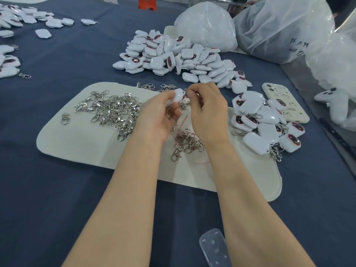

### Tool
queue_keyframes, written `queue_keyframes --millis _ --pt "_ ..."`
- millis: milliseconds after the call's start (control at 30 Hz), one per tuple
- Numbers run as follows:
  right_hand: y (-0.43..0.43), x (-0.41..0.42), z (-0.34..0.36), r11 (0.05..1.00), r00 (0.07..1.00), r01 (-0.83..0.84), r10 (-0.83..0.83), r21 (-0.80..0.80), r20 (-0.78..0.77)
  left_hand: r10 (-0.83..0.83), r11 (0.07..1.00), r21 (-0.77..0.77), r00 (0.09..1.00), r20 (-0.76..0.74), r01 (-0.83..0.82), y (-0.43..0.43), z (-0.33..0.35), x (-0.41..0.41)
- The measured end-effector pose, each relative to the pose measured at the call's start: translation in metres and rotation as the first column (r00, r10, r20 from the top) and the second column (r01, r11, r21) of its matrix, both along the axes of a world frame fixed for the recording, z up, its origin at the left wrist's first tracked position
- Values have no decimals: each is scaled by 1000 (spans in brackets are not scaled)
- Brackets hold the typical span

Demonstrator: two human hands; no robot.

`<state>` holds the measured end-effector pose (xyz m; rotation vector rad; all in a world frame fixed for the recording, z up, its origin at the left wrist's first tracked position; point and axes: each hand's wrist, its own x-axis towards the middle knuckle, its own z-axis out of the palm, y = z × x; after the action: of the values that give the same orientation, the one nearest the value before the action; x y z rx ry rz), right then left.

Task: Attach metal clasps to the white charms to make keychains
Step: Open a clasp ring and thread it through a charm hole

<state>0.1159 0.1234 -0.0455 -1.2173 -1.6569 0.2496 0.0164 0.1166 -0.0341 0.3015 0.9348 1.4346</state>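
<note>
My left hand (159, 114) grips a white charm (178, 95) above the cream felt mat (81, 139). My right hand (207, 108) pinches something small at the charm's top edge; the clasp itself is mostly hidden by my fingers. A big heap of loose metal clasps (111, 110) lies on the mat to the left. A smaller bunch of clasps (187, 142) sits under my right wrist. Beyond the mat is a pile of bare white charms (173, 56). Charms with clasps attached (264, 124) are stacked at the mat's right end.
A phone in a cream case (285, 103) lies right of the stack. Large plastic bags (208, 26) stand at the back right. More charms (11, 60) are scattered at the far left on the dark blue cloth (57, 209). A clear plastic piece (213, 247) sits near the front edge.
</note>
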Motion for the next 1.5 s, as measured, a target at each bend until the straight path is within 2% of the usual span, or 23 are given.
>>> queue_keyframes --millis 100,200,333,400,500,600,667,733,867,900,933,967,1000,1033,1100,1200,1267,1367,1433,1500 --pt "1 1 1 1000 1000 -4 4 -4 30 104 991 104 958 -266 -78 1 3 -2" --pt "1 2 0 1000 998 -7 9 -29 58 165 976 205 861 -481 -73 1 4 -2" --pt "4 3 -3 994 989 -18 33 -110 143 255 938 348 699 -668 -11 0 3 -1" --pt "4 4 -4 989 992 -21 40 -150 122 271 930 366 642 -717 15 0 2 1" --pt "4 5 -3 970 999 -43 37 -241 -29 263 945 328 649 -714 -23 3 0 0" --pt "4 4 1 932 978 -126 60 -340 -200 168 974 227 686 -708 -4 4 -5 0" --pt "4 3 5 916 973 -158 80 -370 -215 100 980 192 717 -690 49 4 -5 3" --pt "2 6 8 905 970 -178 96 -387 -224 81 980 187 729 -679 65 3 -5 8" --pt "3 22 19 823 890 -334 114 -460 -442 111 974 225 803 -586 30 2 -2 16" --pt "4 25 20 844 905 -274 64 -461 -420 108 974 223 818 -564 25 2 -1 18" --pt "7 29 21 886 929 -143 -34 -442 -369 99 978 208 825 -557 24 1 1 20" --pt "9 34 21 917 931 39 -177 -396 -318 85 983 185 826 -557 23 0 1 22" --pt "10 40 20 917 896 221 -325 -331 -302 75 987 158 827 -556 17 -1 1 23" --pt "10 48 19 892 844 358 -435 -275 -314 74 991 136 832 -549 1 -3 0 23" --pt "9 66 16 818 763 526 -575 -235 -295 98 993 114 841 -532 -44 -4 -2 22" --pt "9 77 10 695 690 666 -712 -271 -130 146 989 102 856 -496 -109 -2 -3 19" --pt "7 67 11 713 719 674 -693 -190 -53 179 984 96 868 -464 -151 -1 -4 18" --pt "6 40 14 858 855 513 -513 -19 -76 204 979 73 886 -417 -191 -2 -4 20" --pt "17 22 15 944 945 319 -324 -81 -56 206 977 35 903 -376 -208 3 0 22" --pt "35 5 14 954 984 176 -168 -244 56 208 977 32 910 -358 -211 13 7 23"
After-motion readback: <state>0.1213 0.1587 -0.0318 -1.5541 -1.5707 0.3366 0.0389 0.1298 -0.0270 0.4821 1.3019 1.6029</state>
